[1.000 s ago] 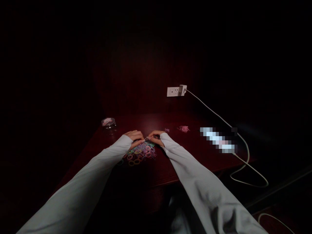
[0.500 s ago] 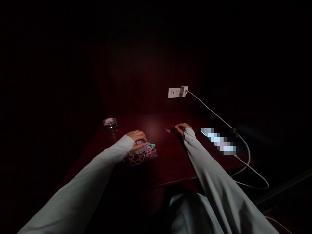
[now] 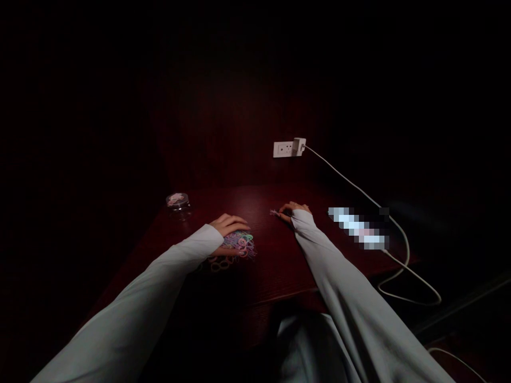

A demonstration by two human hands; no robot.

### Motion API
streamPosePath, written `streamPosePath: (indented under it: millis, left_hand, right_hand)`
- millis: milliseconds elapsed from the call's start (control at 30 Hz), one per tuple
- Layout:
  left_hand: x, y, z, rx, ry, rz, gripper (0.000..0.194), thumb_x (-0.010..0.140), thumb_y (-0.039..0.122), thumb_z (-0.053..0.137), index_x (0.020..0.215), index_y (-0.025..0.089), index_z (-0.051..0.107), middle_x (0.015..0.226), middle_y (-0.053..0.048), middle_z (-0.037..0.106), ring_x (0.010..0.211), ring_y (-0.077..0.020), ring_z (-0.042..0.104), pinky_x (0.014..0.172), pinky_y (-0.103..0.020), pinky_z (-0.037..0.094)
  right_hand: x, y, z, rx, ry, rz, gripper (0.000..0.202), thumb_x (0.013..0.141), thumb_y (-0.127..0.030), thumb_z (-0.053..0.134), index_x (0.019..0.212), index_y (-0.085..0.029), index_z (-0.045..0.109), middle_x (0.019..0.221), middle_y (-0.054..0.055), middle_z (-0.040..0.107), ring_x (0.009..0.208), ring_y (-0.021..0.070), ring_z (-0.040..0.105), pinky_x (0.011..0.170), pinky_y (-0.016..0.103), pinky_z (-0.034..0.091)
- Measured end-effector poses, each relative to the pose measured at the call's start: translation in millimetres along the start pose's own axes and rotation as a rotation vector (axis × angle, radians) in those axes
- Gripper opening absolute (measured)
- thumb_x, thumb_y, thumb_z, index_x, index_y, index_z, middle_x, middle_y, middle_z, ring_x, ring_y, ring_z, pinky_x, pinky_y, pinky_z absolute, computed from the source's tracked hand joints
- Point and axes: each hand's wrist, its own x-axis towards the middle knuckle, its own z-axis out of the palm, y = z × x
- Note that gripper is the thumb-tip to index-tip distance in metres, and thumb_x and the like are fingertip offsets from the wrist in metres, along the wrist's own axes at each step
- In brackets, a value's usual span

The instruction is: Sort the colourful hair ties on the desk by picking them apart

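Spreading open, the left hand spans one band pile; the curled right hand, grip unclear, adjoins one purple cluster.

Left hand over colorful bands, dark red table

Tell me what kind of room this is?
Maybe a dim room at home, but I can't be sure. There's a dark red table, a wall socket with a charger, and colorful hair bands by the hands.

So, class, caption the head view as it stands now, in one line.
Left hand over a colourful pile of hair ties, right hand beside a small purple cluster.
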Motion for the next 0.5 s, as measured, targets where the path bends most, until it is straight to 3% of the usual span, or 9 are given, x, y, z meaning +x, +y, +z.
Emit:
streamPosePath:
  millis: [167,333,500]
  left_hand:
    - [-2,-1,-0.3,-0.052,-0.072,-0.018,0.069,0.080,0.065,0.074,0.137,0.031,0.058,0.143,-0.005,0.060,0.127,-0.0272,0.054,0.111,-0.041,0.042]
    - [1,3,-1.1,-0.064,-0.080,-0.042,0.063,0.080,0.061,0.075,0.134,0.031,0.061,0.140,-0.004,0.063,0.124,-0.0264,0.057,0.108,-0.039,0.042]
    - [5,3,-4.7,-0.019,-0.159,-0.046,0.056,0.088,0.058,0.067,0.136,0.031,0.060,0.135,-0.004,0.066,0.121,-0.0262,0.058,0.104,-0.039,0.043]
  right_hand:
    - [1,-13,-1,0.107,0.035,0.015,0.026,0.091,-0.045,0.063,0.081,-0.023,0.073,0.090,0.004,0.072,0.085,0.0201,0.063,0.083,0.033,0.036]
    - [-5,-45,-4,0.429,0.052,-0.102,0.028,0.093,-0.039,0.055,0.073,-0.020,0.062,0.074,0.001,0.060,0.071,0.0155,0.055,0.072,0.028,0.039]
    - [-28,-75,-11,0.456,-0.234,-0.372,0.019,0.077,-0.037,0.074,0.079,-0.022,0.063,0.065,-0.007,0.054,0.065,0.0113,0.050,0.070,0.025,0.035]
